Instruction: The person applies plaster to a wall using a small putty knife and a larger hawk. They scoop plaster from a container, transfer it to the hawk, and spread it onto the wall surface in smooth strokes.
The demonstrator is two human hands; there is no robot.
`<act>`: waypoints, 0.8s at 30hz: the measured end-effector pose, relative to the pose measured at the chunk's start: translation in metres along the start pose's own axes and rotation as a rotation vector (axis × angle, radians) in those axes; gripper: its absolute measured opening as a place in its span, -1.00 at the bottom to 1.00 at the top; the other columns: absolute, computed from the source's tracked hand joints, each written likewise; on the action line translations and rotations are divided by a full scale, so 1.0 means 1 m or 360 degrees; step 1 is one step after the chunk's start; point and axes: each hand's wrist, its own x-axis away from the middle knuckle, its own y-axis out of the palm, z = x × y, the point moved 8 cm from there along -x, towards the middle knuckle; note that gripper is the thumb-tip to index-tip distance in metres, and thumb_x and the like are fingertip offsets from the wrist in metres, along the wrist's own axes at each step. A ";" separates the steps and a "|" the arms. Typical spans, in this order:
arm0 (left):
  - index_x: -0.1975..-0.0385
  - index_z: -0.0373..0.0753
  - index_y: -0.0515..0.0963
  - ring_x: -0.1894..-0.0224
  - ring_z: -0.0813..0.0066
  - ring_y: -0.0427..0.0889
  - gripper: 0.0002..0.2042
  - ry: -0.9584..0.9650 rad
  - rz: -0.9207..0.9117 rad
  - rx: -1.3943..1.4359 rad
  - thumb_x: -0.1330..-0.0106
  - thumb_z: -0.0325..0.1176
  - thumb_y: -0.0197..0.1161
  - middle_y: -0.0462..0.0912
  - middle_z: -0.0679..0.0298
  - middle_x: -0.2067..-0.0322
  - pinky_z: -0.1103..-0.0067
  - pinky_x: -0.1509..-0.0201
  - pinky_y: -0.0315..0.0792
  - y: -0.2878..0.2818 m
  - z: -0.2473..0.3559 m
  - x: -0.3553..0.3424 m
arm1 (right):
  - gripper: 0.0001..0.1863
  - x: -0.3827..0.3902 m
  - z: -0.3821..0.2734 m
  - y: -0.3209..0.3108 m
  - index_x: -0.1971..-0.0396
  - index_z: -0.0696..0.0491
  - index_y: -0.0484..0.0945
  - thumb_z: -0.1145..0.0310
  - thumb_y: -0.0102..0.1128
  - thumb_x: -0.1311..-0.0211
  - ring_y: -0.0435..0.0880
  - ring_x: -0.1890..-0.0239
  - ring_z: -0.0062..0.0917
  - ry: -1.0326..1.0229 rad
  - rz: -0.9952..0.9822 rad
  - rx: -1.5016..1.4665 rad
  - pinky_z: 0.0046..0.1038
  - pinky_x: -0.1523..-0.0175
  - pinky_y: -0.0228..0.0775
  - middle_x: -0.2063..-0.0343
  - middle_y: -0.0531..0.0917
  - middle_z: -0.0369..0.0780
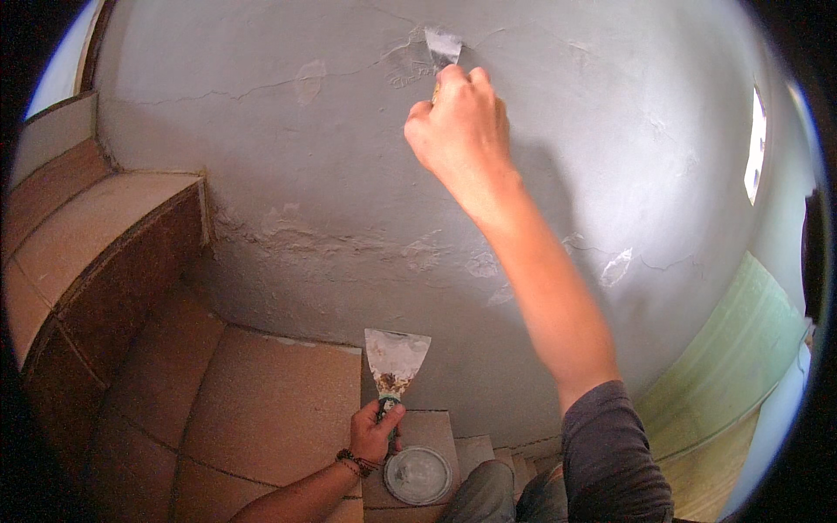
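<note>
My right hand (466, 122) is stretched up to the grey wall (349, 157), closed round the handle of a small putty knife (443, 45). Its blade lies against the wall at a rough, cracked patch. Low down, my left hand (373, 431) grips a wider putty knife (398, 353) by its dark handle, blade pointing up. White filler and rusty brown stains show on that blade. Just right of my left hand stands a round tub (418, 476) with whitish stuff in it.
Brown tiled steps (270, 397) rise at the left and drop away below. Cracks and flaking plaster (323, 240) run across the wall, with a white filled spot (616, 268) at the right. A greenish panel (732, 349) stands at the right. My knees (488, 497) are at the bottom.
</note>
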 end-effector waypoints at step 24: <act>0.43 -0.27 0.46 0.76 0.57 0.44 -0.78 -0.0087 0.0004 -0.0022 -0.29 -0.23 0.23 0.47 0.34 0.68 0.58 0.73 0.33 -0.003 -0.003 -0.001 | -0.68 0.008 0.009 -0.004 0.24 0.34 0.53 0.43 0.15 -0.03 0.60 0.24 -0.07 -0.0051 -0.0034 0.0255 -0.16 0.08 0.47 0.37 0.56 0.12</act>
